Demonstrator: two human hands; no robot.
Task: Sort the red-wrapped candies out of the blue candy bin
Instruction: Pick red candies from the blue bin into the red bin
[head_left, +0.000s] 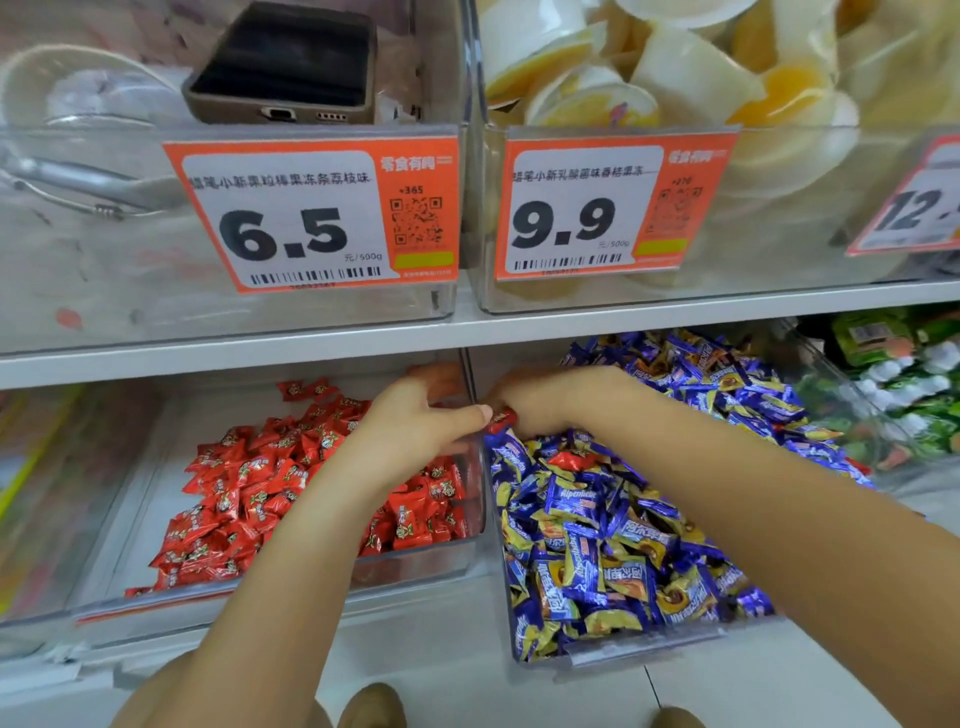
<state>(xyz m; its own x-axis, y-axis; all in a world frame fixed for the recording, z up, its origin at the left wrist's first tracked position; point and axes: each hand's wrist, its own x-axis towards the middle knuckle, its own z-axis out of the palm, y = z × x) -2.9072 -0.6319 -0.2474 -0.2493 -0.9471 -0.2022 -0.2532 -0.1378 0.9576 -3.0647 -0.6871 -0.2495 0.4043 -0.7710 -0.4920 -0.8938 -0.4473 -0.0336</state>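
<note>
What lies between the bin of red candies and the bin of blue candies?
In the head view, only their clear plastic walls separate the red candy bin from the blue candy bin.

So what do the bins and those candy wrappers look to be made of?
The blue candy bin and red candy bin look like clear rigid plastic: see-through walls with glossy edges. The blue wrappers and red wrappers seem thin glossy plastic film or foil, crinkled and catching light; which one is unclear.

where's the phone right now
The phone lies in the upper-left clear bin, just above the 6.5 price tag, left of the jelly cups.
</note>
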